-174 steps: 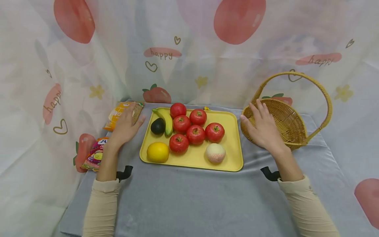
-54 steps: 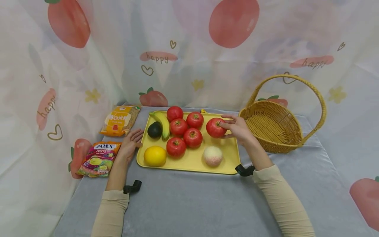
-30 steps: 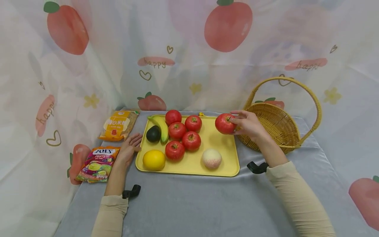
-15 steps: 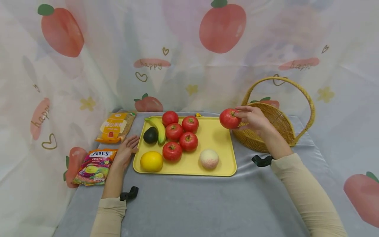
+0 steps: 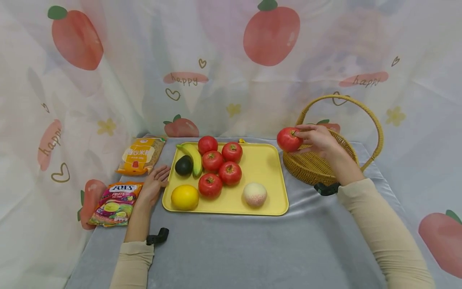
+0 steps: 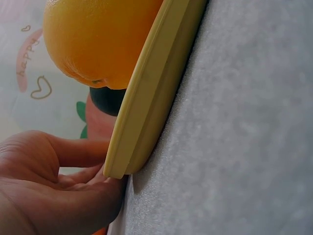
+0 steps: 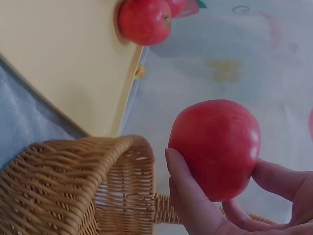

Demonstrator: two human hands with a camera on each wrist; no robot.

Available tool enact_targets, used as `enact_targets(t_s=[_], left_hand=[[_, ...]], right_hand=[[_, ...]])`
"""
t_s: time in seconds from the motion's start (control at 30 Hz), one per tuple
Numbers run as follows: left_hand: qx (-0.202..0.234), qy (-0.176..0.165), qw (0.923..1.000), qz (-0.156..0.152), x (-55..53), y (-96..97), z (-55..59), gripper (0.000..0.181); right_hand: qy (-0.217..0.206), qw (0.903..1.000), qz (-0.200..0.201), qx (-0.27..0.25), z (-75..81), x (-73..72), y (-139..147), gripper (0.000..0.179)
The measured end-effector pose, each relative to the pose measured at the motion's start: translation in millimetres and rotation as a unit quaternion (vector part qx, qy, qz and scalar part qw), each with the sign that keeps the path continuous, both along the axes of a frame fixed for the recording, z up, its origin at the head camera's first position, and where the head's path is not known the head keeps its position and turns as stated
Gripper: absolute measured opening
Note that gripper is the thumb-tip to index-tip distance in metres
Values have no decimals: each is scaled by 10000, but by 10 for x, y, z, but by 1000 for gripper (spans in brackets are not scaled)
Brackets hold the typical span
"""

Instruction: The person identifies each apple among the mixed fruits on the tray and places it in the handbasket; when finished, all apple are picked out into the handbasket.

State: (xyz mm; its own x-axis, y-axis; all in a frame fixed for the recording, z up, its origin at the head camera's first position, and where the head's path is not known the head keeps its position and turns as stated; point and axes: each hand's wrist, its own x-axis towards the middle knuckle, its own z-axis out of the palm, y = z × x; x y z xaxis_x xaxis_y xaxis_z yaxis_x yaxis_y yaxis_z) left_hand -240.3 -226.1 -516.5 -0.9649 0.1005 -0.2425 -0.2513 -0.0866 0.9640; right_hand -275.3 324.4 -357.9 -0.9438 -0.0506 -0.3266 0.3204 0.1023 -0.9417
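Note:
In the head view my right hand (image 5: 317, 140) grips a red apple (image 5: 289, 139) by its side, held up between the tray's right end and the wicker basket (image 5: 310, 170). The right wrist view shows the thumb and fingers around the apple (image 7: 215, 147), with the basket's rim (image 7: 98, 171) close by. My left hand (image 5: 153, 185) is at the left edge of the yellow tray (image 5: 268, 172). In the left wrist view its thumb overlaps the tray rim (image 6: 139, 107), and its fingers lie against the outer side.
On the tray are several red apples (image 5: 230, 173), a banana (image 5: 195, 158), an avocado (image 5: 183, 165), a yellow-orange citrus fruit (image 5: 185, 197) and a pale peach (image 5: 254, 194). An orange grain bag (image 5: 141, 155) and a candy bag (image 5: 117, 203) lie left. The basket handle (image 5: 377, 132) arches high.
My right hand reached from beside the basket to the apple, lifted it off the tray and carried it right to the basket's near side. My left hand moved to the tray's left edge.

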Motion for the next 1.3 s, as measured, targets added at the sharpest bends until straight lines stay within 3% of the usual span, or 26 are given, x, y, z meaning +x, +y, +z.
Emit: enact_targets(t_s=[0.63,1.07,1.3], left_hand=[[97,-83,9999,51,-1,-7,-57,72],[5,-2,10000,-40,7,-47,-79,72],[-1,-18,10000,-2,-23,-30,-59,71]], right_hand=[[-411,9991,64,-63,-16,-148,318,65],[-613,9971,-324,-326,-90,-233,484,70],[-703,9962,-496,-167,-89,-284,586,63]])
